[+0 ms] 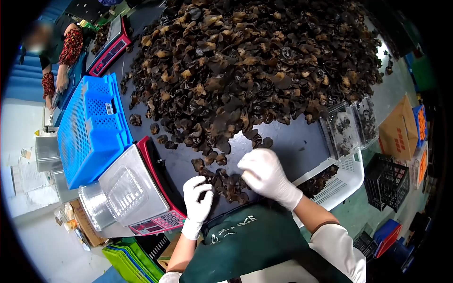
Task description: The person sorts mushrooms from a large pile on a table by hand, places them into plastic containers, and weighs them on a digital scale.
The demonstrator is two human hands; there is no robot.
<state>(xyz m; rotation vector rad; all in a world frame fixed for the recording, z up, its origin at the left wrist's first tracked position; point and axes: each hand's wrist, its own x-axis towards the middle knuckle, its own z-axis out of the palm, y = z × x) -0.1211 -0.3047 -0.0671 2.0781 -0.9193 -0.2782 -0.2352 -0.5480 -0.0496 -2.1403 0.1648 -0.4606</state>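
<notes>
A large heap of dark brown wood ear mushrooms (245,66) covers the far part of the grey table. A small group of wood ear mushrooms (229,186) lies near the table's front edge, between my two gloved hands. To its left is my left hand (197,202), in a white glove, with loosely bent fingers apart and nothing visible in them. My right hand (266,175), also gloved, is just right of the small group. Its fingers are curled together, and what they hold, if anything, is hidden.
Left stands a scale (163,188) with a clear plastic tray (123,191) and stacked clear containers (96,205). Behind it is a blue crate (94,132). At right are clear clamshell boxes (342,132) and a white basket (347,177). A co-worker's hand (62,81) shows at far left.
</notes>
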